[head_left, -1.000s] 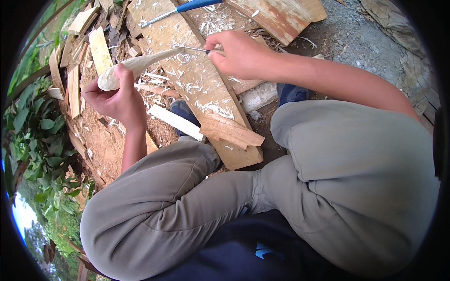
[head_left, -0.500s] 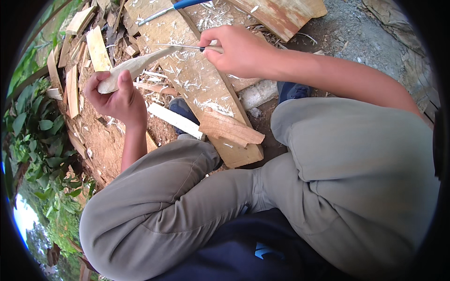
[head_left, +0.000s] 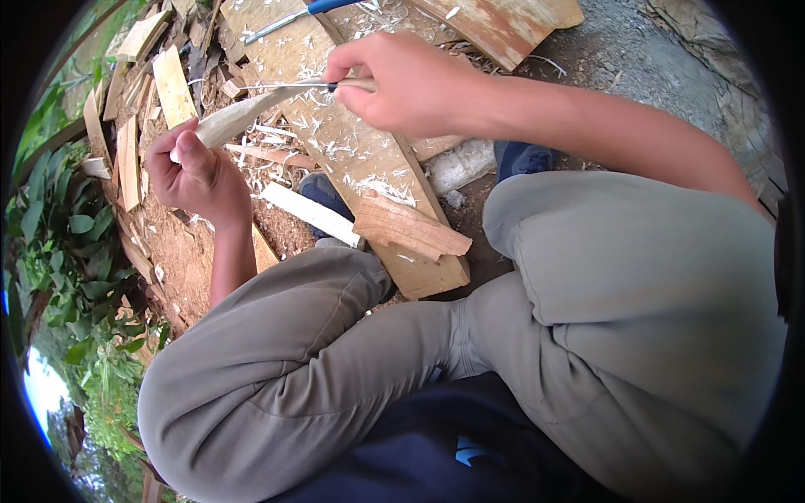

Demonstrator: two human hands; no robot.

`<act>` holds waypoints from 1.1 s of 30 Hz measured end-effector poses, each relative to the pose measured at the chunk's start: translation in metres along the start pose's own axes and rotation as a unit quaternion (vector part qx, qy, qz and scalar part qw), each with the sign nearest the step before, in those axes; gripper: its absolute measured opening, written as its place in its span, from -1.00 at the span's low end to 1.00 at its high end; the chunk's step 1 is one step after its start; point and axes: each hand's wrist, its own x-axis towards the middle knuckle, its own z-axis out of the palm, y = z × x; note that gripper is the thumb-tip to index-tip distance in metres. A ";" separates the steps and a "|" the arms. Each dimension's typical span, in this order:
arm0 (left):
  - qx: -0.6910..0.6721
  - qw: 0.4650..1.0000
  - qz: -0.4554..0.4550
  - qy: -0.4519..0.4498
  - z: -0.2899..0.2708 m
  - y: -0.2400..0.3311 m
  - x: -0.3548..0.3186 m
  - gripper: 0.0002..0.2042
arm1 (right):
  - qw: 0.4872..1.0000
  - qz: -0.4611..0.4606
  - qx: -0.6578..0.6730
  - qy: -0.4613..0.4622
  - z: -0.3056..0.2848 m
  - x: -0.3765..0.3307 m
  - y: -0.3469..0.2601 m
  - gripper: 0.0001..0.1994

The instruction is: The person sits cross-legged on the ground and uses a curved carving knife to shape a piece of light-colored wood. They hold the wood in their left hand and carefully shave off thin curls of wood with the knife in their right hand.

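My left hand (head_left: 199, 180) grips the wide end of a pale, carved wooden piece (head_left: 235, 123), its fingers and thumb wrapped round it. The piece is shaped like a spoon blank and points up and to the right, toward my other hand. A carving knife (head_left: 285, 85) with a thin blade and a light wooden handle is held in my right hand (head_left: 411, 84). Its blade points left and lies across the narrow part of the wood. The right fingers hide the narrow end of the piece. Both hands are above a long plank (head_left: 356, 155).
Curled shavings are scattered over the plank. A blue-handled metal tool (head_left: 281, 25) lies at its far end, a brown offcut (head_left: 409, 228) at its near end. A white strip of wood (head_left: 309, 211) rests beside it. Scrap wood (head_left: 173, 88) and leafy plants (head_left: 80, 222) are at left.
My right hand has moved left with the knife, whose blade now reaches further left over the wood. My left hand has shifted slightly left with the piece.
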 end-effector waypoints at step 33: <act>-0.009 0.999 -0.016 -0.028 -0.008 0.012 0.000 -0.74 | 0.998 0.018 0.056 -0.032 0.000 0.004 0.010 -0.74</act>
